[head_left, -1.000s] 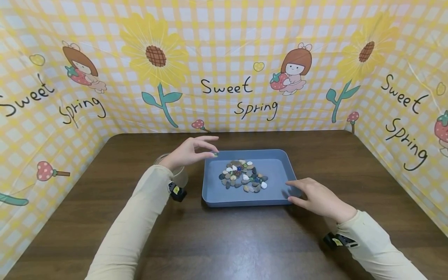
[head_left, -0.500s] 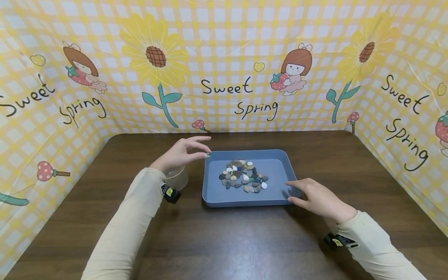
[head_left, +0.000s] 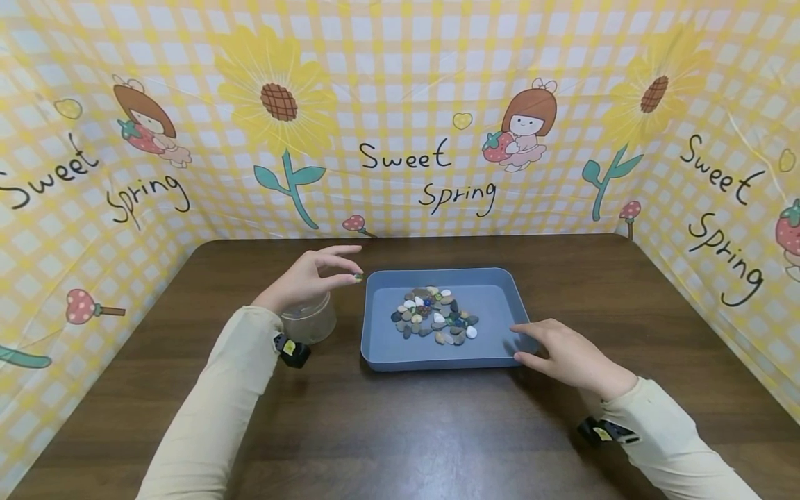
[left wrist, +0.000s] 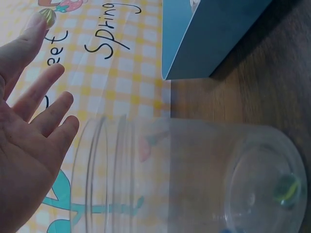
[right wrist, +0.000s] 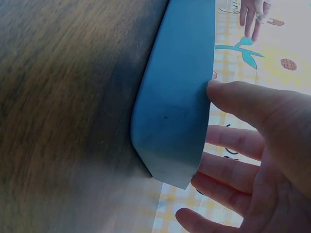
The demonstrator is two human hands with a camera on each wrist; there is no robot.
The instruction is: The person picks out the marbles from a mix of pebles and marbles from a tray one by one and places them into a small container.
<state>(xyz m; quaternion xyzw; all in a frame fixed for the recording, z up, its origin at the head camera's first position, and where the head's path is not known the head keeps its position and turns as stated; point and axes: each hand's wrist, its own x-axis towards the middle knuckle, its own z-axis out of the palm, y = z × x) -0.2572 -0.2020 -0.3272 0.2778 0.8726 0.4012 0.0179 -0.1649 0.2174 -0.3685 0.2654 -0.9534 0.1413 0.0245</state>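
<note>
My left hand (head_left: 304,279) pinches a small clear glass marble (left wrist: 48,18) with green and yellow streaks between thumb and fingertip; its other fingers stretch out loosely. Below that hand in the head view stands a clear jar (head_left: 314,322), partly hidden by the hand and wrist. A green-streaked marble (left wrist: 287,190) lies at the jar's bottom, and a bit of blue shows at the frame's lower edge. At the right end of the blue tray (head_left: 494,347), my right hand (head_left: 565,355) rests its thumb at the rim, fingers relaxed and spread.
In the tray lie several pebbles (head_left: 415,317), white, grey, tan and dark, with colored marbles mixed among them. The brown wooden table (head_left: 400,430) meets a yellow checked cloth (head_left: 400,83) at the back and both sides.
My left hand has moved left with the marble, from over the tray's back left corner to just outside it, above the jar. The right hand has stayed in place.
</note>
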